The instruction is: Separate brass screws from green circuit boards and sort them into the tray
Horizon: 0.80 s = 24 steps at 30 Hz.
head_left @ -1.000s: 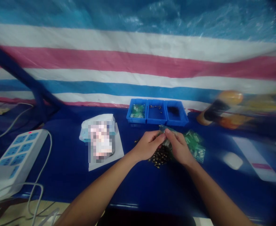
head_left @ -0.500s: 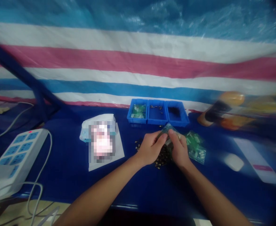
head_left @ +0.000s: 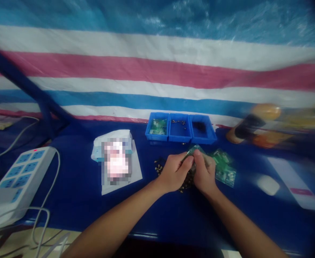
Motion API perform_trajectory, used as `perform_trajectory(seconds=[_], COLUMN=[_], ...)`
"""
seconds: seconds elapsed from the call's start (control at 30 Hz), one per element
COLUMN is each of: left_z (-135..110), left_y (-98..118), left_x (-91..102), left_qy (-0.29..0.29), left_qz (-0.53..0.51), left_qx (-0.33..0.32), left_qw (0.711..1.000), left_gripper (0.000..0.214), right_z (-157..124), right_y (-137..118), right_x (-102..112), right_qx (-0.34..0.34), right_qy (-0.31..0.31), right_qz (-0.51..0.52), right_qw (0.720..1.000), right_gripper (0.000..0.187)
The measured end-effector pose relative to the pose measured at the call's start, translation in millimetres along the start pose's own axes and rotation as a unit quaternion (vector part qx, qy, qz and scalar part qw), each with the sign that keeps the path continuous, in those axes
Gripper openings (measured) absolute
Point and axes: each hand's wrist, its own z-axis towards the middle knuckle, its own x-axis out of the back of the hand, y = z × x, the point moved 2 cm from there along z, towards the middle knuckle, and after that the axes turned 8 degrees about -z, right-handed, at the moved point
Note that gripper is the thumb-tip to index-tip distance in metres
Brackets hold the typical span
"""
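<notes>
My left hand (head_left: pixel 173 172) and my right hand (head_left: pixel 204 172) meet at the middle of the blue table (head_left: pixel 157 211), both pinched on a small clear plastic bag (head_left: pixel 193 150) with green parts in it. Under the hands lies a dark pile of small metal parts (head_left: pixel 185 182), partly hidden. A second clear bag of green parts (head_left: pixel 224 168) lies just right of my right hand.
Three joined blue bins (head_left: pixel 180 130) stand behind the hands. A white packet on paper (head_left: pixel 117 161) lies to the left, a white power strip (head_left: pixel 15 182) with cables at the far left. An orange and black tool (head_left: pixel 254 123) and a white mouse (head_left: pixel 266 184) are at the right.
Both hands have drawn a little closer together over the pile, still pinching the small bag. The view has shifted slightly.
</notes>
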Motion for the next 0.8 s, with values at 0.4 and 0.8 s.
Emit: perform_trajectory(seconds=[0.4, 0.8], left_z=[1.1, 0.6], left_y=[1.7, 6.6], left_x=[-0.2, -5.6], left_qy=[0.004, 0.091], left_qz=[0.006, 0.031], left_qx=[0.001, 0.017], left_qw=[1.000, 0.995], left_gripper=[0.035, 0.023], right_z=[0.3, -0.2], right_y=[-1.1, 0.5], right_x=[2.5, 1.4], right_qx=[0.070, -0.031], right_qy=[0.014, 0.026], right_qz=[-0.077, -0.040], right_qw=[0.994, 0.998], right_gripper=[0.045, 0.047])
